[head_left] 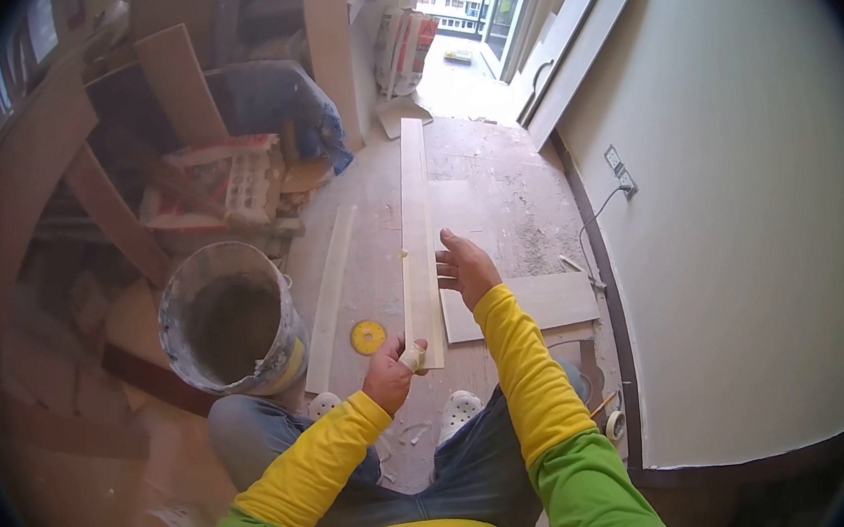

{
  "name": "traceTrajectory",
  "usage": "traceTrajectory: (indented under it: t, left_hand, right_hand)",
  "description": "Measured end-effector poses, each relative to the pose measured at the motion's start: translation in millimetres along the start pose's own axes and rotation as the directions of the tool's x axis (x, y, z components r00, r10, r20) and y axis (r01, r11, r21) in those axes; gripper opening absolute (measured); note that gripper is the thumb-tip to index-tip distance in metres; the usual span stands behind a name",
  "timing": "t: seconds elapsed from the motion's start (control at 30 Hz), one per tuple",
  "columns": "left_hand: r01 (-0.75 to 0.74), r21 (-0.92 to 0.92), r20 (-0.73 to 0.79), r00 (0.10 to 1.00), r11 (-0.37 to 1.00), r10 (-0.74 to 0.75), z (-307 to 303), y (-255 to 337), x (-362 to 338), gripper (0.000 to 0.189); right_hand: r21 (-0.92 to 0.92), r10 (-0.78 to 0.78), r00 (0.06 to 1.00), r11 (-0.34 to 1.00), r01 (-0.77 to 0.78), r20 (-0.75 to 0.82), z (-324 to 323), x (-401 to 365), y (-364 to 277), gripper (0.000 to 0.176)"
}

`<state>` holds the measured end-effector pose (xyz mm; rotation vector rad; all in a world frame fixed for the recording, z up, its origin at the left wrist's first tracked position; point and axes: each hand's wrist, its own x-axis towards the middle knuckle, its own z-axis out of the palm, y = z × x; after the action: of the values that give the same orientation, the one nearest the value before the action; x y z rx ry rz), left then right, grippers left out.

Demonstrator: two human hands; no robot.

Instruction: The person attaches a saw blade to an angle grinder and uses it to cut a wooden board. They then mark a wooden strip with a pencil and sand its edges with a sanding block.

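Note:
My left hand (390, 377) grips the near end of a long, narrow pale board (416, 214), which points away from me over the floor. Something whitish wraps a finger of this hand, beside the board's corner. On the board's right side is my right hand (470, 268), thumb raised and fingers stretched out, fingertips right at the board's edge. Left of the board, a yellow disc (368, 337) with a centre hole lies on the floor near a pale strip (334, 291). A wider pale board (531, 305) lies beneath my right forearm.
A bucket (296, 353) with grey material inside stands by my left knee. Scrap panels and a torn red-and-white package (246, 178) crowd the left. At right are a wall socket (623, 174) with a cable, a tape roll (615, 425) and leaning boards (588, 43).

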<state>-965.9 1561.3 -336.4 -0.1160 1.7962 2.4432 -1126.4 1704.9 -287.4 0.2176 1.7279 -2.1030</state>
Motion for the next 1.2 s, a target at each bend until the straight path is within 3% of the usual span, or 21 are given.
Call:
traceTrajectory:
  t: [0.17,0.23,0.27,0.33,0.37,0.43,0.5,0.6,0.73,0.83,0.9,0.93,1.0,1.2]
  left_hand:
    - [-0.038,-0.042,0.053,0.998,0.998,0.040,0,-13,3,0.032]
    - [-0.029,-0.054,0.059,0.998,0.998,0.032,2,-19,8,0.033]
    - [0.013,-0.022,0.095,0.995,1.000,-0.011,5,-21,10,0.035]
    - [0.053,0.008,0.129,0.990,0.999,-0.053,8,-20,12,0.037]
    - [0.119,0.079,0.160,0.978,0.990,-0.131,9,-18,15,0.041]
    - [0.179,0.142,0.182,0.962,0.974,-0.203,10,-15,23,0.045]
    - [0.130,0.201,-0.070,0.991,0.971,-0.118,7,-12,37,0.059]
    - [0.021,0.162,-0.172,0.985,0.987,0.007,-5,4,63,0.074]
    - [-0.149,0.179,-0.147,0.973,0.973,0.176,-12,9,82,0.082]
    - [-0.166,0.089,-0.099,0.980,0.982,0.175,-13,17,82,0.073]
    - [-0.053,0.047,-0.026,0.998,0.997,0.055,-15,22,78,0.052]
    - [-0.056,0.048,-0.031,0.998,0.997,0.057,-18,23,77,0.052]
    - [0.010,0.052,-0.005,1.000,0.999,-0.010,-22,24,75,0.030]
    - [-0.026,0.040,-0.069,0.997,0.999,0.028,-28,28,71,0.019]
  right_hand:
    - [0.154,-0.073,0.988,0.987,0.052,0.134,6,29,9,0.055]
    - [0.041,-0.205,0.978,0.978,0.206,-0.037,4,34,20,0.045]
    - [0.048,-0.204,0.978,0.978,0.205,-0.036,3,37,25,0.045]
    - [0.023,-0.421,0.899,0.904,0.426,-0.124,0,38,31,0.037]
    - [0.021,-0.419,0.900,0.905,0.425,-0.123,-4,36,32,0.037]
    - [-0.127,-0.506,0.853,0.861,0.492,-0.125,-10,29,31,0.033]
    - [-0.124,-0.505,0.854,0.862,0.491,-0.128,-9,18,32,0.033]
    - [-0.071,-0.472,0.874,0.882,0.467,-0.119,-8,0,29,0.033]
    - [-0.014,-0.406,0.912,0.914,0.406,-0.064,-8,-13,29,0.033]
    - [-0.015,-0.390,0.921,0.921,0.390,-0.014,-7,-15,34,0.035]
    - [-0.022,-0.382,0.924,0.924,0.382,0.004,-5,-15,39,0.035]
    - [-0.028,-0.373,0.928,0.927,0.373,0.010,-5,-14,41,0.035]
    - [-0.068,-0.406,0.914,0.912,0.406,0.006,-3,-10,45,0.035]
    - [-0.133,-0.431,0.902,0.896,0.424,-0.024,0,-5,49,0.033]
